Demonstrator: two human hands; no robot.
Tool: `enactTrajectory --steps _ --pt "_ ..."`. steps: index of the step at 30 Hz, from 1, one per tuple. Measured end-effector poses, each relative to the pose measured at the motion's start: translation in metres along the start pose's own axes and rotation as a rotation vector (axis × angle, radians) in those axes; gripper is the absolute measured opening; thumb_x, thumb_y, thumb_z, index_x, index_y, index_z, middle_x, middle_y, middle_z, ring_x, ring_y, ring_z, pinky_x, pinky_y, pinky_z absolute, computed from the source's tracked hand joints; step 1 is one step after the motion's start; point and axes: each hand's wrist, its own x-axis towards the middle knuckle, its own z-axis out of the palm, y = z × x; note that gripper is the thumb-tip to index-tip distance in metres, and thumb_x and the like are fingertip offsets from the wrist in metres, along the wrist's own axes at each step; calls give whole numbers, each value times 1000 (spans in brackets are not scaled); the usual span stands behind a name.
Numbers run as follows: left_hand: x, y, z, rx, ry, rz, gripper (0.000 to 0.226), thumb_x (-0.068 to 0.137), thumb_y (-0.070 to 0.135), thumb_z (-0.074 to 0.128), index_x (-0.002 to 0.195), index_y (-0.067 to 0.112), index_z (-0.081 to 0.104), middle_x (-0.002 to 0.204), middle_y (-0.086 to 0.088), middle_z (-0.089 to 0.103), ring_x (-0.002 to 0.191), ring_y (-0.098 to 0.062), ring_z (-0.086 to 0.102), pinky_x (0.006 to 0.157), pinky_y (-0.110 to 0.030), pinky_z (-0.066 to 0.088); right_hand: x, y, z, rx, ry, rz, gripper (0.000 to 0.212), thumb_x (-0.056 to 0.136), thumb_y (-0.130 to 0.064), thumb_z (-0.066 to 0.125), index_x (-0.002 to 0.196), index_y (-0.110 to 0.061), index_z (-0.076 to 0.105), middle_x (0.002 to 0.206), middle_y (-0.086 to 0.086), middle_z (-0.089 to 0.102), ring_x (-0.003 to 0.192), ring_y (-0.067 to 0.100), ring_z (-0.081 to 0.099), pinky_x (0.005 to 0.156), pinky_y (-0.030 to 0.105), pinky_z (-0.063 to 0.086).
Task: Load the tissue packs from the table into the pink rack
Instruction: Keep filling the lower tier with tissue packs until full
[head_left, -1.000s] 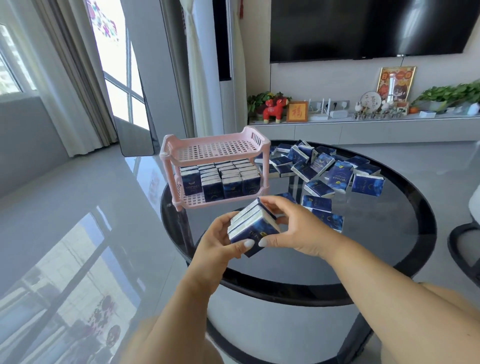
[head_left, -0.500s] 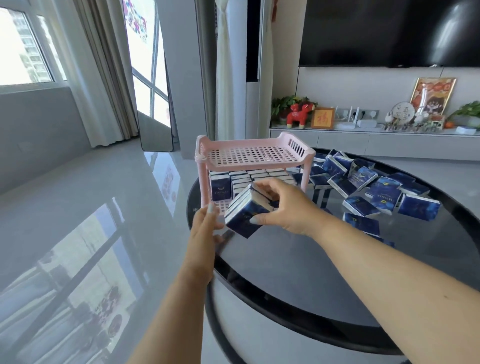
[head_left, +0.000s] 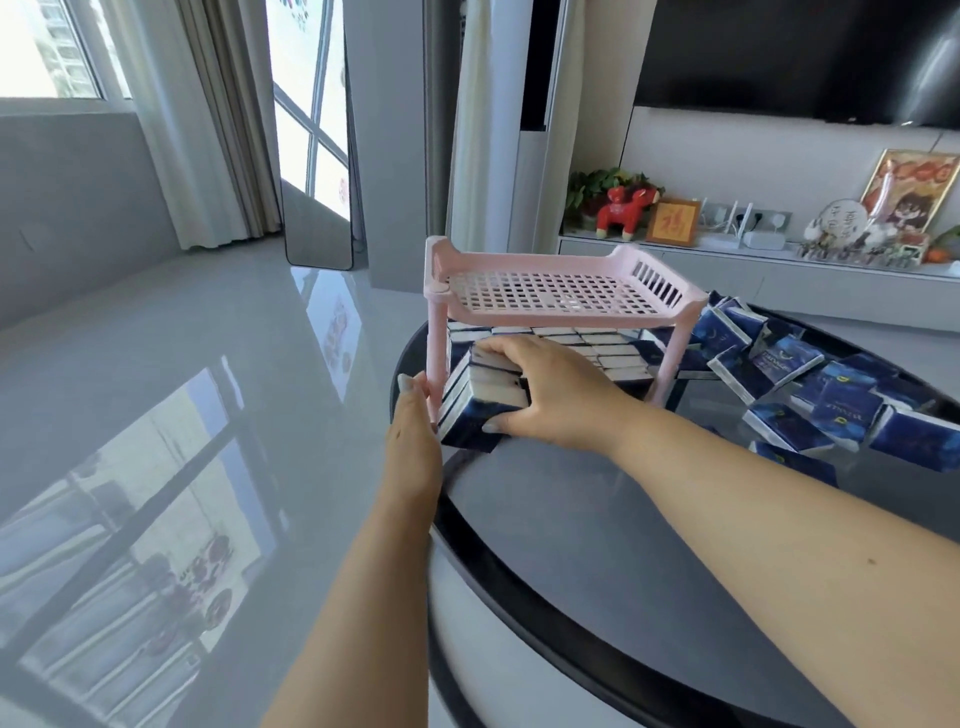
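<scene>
Your right hand (head_left: 558, 397) has its grip clamped over a small stack of tissue packs (head_left: 475, 402), thumb below and fingers on top, at the lower shelf's front left corner of the pink rack (head_left: 540, 299). They look light, soft and squashy, so hold the stack's flat faces. Your left hand (head_left: 413, 431), fingers pressed together, steadies the rack's front left post. More loose packs (head_left: 810, 384) lie toward the surface's right edge.

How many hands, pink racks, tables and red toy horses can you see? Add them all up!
Hands: 2, the left hand and the right hand, which holds a stack of tissue packs
Pink rack: 1
Round black table: 1
Red toy horse: 1
Total: 5
</scene>
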Motion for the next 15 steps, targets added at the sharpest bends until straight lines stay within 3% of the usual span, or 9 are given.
enactTrajectory --steps 3,10,15 --pt "4 -1 1 17 -12 -5 83 73 85 18 136 40 48 149 -9 43 135 -29 43 113 -54 30 12 3 1 -40 -9 -5 79 70 -32 81 138 -23 42 136 -4 48 125 15 42 100 24 32" --pt "2 -1 3 -6 -18 -30 80 76 86 19 132 39 52 134 -3 58 127 -26 52 110 -52 36 31 9 9 -208 -91 -12 78 79 -34 71 145 -18 33 143 5 40 132 22 35 107 28 24" --pt "3 -1 5 7 2 -18 65 93 70 16 134 33 52 136 -1 55 128 -23 49 112 -49 34 46 17 14 -277 -128 16 74 85 -33 63 146 -16 25 154 5 27 141 25 23 114 35 19"
